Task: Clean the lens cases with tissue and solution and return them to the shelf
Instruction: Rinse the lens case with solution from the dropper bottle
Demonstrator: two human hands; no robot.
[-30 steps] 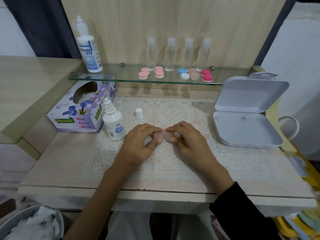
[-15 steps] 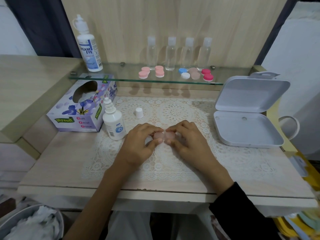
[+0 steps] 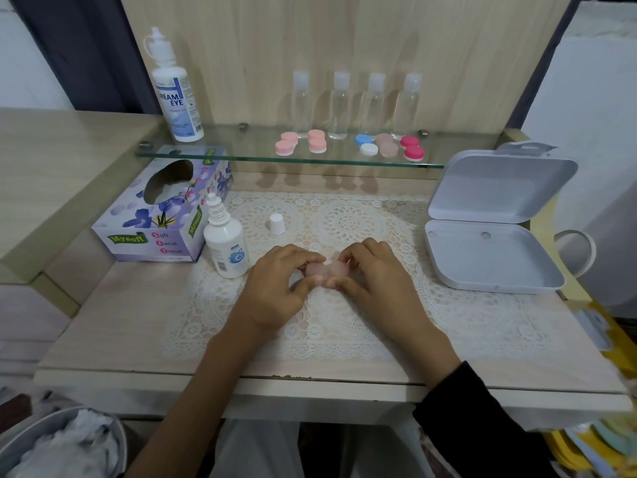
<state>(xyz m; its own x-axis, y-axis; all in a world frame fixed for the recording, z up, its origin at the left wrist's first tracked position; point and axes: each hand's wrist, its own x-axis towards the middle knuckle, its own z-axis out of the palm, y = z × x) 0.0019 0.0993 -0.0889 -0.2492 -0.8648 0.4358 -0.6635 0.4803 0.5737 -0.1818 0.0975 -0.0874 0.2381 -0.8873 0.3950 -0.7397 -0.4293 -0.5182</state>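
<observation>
1. The pale pink lens case (image 3: 325, 270) is low over the lace mat (image 3: 344, 329), its long axis running left to right.
2. The left hand (image 3: 275, 288) pinches its left cup and the right hand (image 3: 375, 281) its right cup, fingers (image 3: 303, 258) curled close.
3. The glass shelf (image 3: 241, 155) lies straight ahead, about equally near either hand.

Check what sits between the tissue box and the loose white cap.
Head view: the uncapped small solution bottle stands upright there, beside the tissue box.

Lens case (image 3: 325, 270) seemingly pale pink; mat (image 3: 348, 220) white lace.
</observation>
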